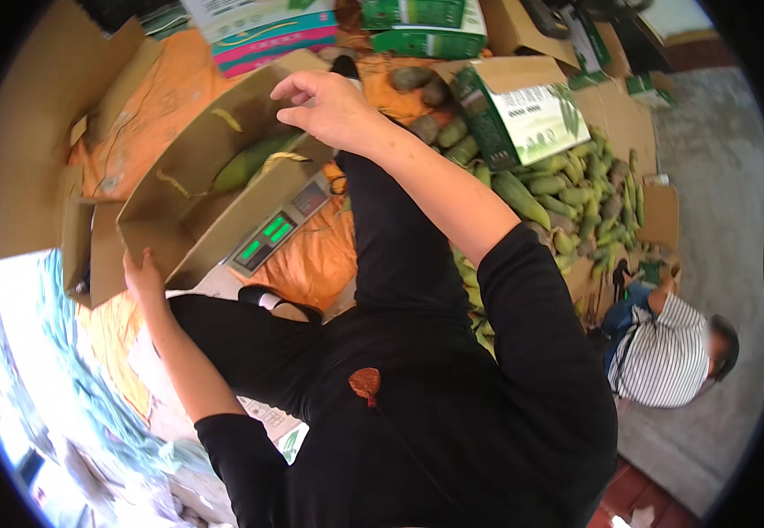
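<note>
Touching the open carton (241, 208) at its near left end, the left hand (144, 277) has fingers whose grip I cannot tell, a scale (267, 236) edges its near right side, a green vegetable (245, 165) lies inside with room left of it, and the right hand (329, 104), fingers parted and empty, hovers by the far right rim.

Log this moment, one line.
left grip: touching open carton; right grip: over carton, looks empty; inside carton: long green vegetable; scale: display lit green
</note>
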Tool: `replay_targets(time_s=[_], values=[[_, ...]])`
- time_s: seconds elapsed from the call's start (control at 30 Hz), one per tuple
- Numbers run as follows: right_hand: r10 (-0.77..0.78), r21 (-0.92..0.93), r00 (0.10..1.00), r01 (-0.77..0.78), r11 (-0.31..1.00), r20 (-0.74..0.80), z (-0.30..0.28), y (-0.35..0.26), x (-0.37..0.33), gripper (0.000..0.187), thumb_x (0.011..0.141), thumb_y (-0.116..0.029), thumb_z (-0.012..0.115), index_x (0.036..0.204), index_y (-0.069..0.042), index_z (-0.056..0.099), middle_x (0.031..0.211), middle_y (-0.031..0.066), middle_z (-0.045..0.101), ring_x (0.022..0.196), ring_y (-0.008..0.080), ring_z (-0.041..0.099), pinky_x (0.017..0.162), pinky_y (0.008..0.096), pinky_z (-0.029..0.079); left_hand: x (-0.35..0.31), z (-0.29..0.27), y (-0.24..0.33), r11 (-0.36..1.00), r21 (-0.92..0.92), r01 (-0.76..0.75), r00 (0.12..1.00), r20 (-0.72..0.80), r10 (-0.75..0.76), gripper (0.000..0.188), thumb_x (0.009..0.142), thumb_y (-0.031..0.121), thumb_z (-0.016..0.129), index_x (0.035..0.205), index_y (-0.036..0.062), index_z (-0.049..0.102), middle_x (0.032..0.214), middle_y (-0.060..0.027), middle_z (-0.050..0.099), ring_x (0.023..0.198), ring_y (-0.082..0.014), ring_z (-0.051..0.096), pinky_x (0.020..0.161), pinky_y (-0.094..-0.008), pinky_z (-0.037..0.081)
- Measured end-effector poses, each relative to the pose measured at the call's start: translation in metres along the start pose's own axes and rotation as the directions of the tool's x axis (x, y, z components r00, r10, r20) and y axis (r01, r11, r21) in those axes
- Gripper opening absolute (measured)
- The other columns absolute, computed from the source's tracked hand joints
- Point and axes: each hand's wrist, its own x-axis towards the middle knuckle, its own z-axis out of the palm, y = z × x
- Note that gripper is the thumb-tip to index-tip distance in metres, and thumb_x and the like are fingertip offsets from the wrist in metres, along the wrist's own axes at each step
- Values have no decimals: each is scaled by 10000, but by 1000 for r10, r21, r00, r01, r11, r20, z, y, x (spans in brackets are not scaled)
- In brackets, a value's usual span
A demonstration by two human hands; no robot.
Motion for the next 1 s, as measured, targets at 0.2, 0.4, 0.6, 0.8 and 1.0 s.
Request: replay_targets(time_s=[0.2,0.4,0.6,0.8,1.0], values=[[214,236,912,-135,962,-350,-63,72,-78,193,779,-89,619,959,-20,626,909,89,645,832,194,619,746,302,478,4,12,-1,995,80,55,998,30,-58,410,839,128,596,1206,-21,490,1115,-173,588,1003,-269,575,856,-349,451],[647,33,681,-679,733,-342,-55,219,-234,218,756,-157,633,937,-37,636,890,159,651,858,290,625,760,357,481,0,14,18,994,5,108,991,81,-108,435,833,75,589,1238,-23,461,1144,-149,568,1021,-239,555,874,-344,442],[845,-401,500,-825,398,-191,-49,260,-376,172,735,-90,567,889,-49,631,964,175,624,952,345,577,793,409,471,2,11,12,996,-2,92,993,73,-92,433,833,83,596,1236,-12,469,1138,-142,571,1016,-233,559,871,-338,445],[830,-743,516,-637,204,-214,-65,254,-409,253,749,-48,568,989,-118,608,1104,92,548,1065,286,509,837,410,467,5,7,8,992,39,124,989,72,-126,445,833,115,612,1233,-17,468,1125,-144,579,989,-239,574,856,-341,457],[846,-869,510,-478,131,-153,-84,246,-396,330,734,-49,598,1049,-144,578,1080,51,520,1077,251,472,832,393,439,5,7,6,995,81,58,998,32,-61,409,829,119,609,1195,-26,499,1113,-156,584,968,-246,579,837,-345,467]])
